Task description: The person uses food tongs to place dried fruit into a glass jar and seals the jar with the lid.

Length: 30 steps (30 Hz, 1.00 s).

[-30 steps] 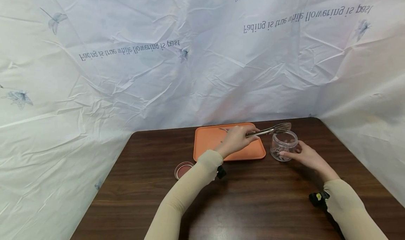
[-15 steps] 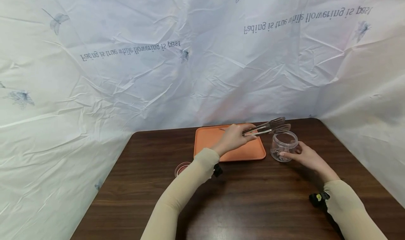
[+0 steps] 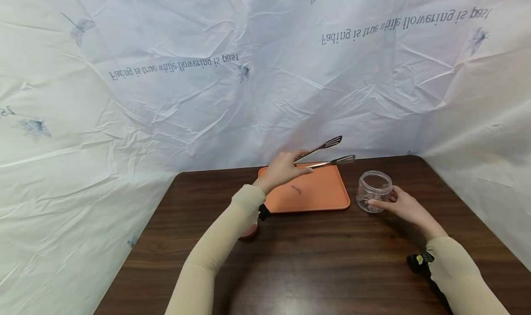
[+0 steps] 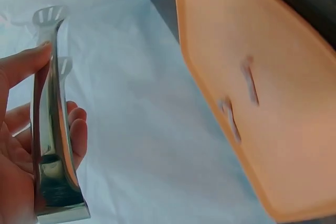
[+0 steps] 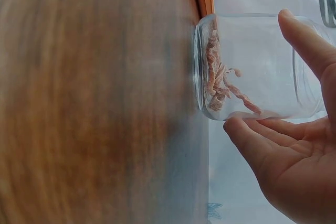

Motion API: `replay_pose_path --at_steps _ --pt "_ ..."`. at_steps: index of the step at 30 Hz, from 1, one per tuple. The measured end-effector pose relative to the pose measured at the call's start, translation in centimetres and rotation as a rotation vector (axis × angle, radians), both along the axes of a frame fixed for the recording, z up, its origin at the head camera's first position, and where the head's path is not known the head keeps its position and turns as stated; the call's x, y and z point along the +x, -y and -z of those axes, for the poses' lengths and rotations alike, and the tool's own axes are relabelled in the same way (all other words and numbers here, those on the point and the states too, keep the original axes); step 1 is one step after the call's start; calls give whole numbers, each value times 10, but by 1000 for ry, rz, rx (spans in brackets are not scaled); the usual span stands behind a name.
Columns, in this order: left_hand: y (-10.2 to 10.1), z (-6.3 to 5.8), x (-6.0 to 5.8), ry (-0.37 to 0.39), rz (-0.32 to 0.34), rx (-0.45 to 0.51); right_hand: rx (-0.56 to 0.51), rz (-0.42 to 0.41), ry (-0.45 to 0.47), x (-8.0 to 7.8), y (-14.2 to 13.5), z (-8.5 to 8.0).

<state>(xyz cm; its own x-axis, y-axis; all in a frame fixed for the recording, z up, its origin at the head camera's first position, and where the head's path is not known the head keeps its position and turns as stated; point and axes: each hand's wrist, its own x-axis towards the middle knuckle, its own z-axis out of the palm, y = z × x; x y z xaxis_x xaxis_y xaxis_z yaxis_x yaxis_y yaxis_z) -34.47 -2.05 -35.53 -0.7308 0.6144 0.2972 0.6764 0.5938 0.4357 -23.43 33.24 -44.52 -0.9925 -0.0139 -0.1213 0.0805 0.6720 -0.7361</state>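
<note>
In the head view my left hand point(image 3: 283, 169) is raised over the orange tray point(image 3: 325, 195), gripping metal tongs point(image 3: 343, 159). Their slotted ends point right and stand apart with nothing between them. On the tray lie two small thin brownish strips point(image 4: 251, 81), seen side by side in the left wrist view. My right hand point(image 3: 404, 209) holds a clear lidless jar point(image 3: 370, 191) upright on the table right of the tray, thumb on one side and fingers on the other. Several pinkish-brown dried strips point(image 5: 214, 72) lie at the jar's bottom.
A round reddish lid point(image 3: 250, 232) lies on the dark wood table point(image 3: 323, 264), mostly hidden behind the left sleeve point(image 3: 220, 232). White printed sheeting point(image 3: 265, 93) hangs right behind the table and along both sides.
My left hand has moved left with the tongs, from above the jar's mouth to over the tray, and the tongs have spread apart. My right hand and the jar stay put.
</note>
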Motion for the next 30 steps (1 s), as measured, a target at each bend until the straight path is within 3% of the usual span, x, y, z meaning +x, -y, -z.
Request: replay_pose_path --at_steps 9,18,25,30 --pt "41 -8 -13 54 -53 -10 -7 0 1 1 0 -1" --pt "75 -15 -13 64 -147 -36 0 0 5 2 -1 0" --pt "88 -7 -12 26 -172 -58 -6 -2 6 2 -1 1" --pt "93 6 -11 67 -178 -72 -12 0 7 2 0 2"
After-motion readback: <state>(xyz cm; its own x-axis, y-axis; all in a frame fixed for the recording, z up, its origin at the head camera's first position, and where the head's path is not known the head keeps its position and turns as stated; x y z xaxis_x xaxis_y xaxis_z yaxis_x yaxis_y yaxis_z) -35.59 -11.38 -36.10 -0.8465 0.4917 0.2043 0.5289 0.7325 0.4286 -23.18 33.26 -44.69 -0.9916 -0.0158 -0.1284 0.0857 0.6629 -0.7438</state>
